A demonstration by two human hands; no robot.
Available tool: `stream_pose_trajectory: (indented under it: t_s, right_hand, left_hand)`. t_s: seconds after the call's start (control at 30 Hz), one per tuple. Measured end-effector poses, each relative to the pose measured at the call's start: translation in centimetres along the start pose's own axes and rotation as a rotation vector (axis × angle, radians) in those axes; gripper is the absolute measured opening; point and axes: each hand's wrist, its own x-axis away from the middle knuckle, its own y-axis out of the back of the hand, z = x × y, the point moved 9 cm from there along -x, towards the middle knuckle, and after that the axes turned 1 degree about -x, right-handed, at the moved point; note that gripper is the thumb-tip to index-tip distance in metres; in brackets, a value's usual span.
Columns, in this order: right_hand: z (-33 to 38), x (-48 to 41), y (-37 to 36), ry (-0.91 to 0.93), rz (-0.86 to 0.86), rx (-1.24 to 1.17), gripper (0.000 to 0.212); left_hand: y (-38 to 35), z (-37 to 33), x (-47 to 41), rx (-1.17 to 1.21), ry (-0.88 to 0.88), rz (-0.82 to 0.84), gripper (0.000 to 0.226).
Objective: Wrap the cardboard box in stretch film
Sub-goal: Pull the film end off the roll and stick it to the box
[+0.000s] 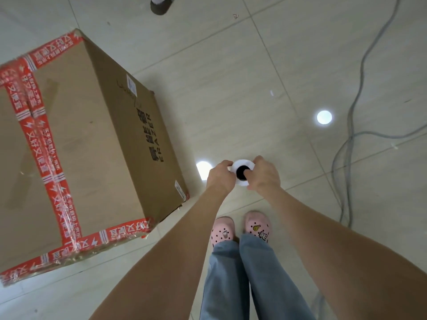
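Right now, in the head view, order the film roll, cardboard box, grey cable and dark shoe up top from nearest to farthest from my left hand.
1. film roll, gripped by the left hand
2. cardboard box, to its left
3. grey cable, off to the right
4. dark shoe, top edge

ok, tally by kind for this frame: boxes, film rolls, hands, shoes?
cardboard box: 1
stretch film roll: 1
hands: 2 (left hand, right hand, both gripping the roll)
pink shoes: 2
dark shoe, cut off at the top edge: 1
Total: 7
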Motion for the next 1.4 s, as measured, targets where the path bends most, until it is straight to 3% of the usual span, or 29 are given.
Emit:
stream_pose_trajectory:
  t_s: [0.4,0.57,0.77,1.0,1.17,1.3,1.4]
  right_hand:
    - [-10.5,9.3,-6.0,-0.308,-0.044,-0.515,0.021]
    - [-12.6,11.9,-9.7,-0.334,-0.065,-0.66,0.034]
    - [-14.7,13.7,-13.5,-0.311,-0.095,-0.736,0.027]
    - [-16.1,13.7,-14.3,-0.218,-0.067,-0.708,0.046]
    - [-15.5,13.2,-13.6,-0.132,-0.063,-0.659,0.046]
    - [-14.7,11.5,-12.1,-0.034,-0.138,-0.485,0.037]
    - [-14.4,10.6,-10.8,-0.004,-0.202,-0.32,0.024]
  left_hand:
    - [-5.1,5.4,6.7,-0.106,-0.113,0.015,0.043]
    - [-6.5,9.3,9.1,0.01,-0.181,0.022,0.043]
    - [-7.7,13.8,9.8,0.138,-0.21,-0.007,0.051]
    - [-9.9,15.7,12.5,0.104,-0.268,0.014,0.058]
    - [-9.2,15.3,12.6,0.109,-0.308,-0.035,0.056]
    - [-10.1,14.6,10.5,0.043,-0.393,0.018,0.08]
    - [-10.5,13.5,9.6,0.085,-0.519,0.069,0.07]
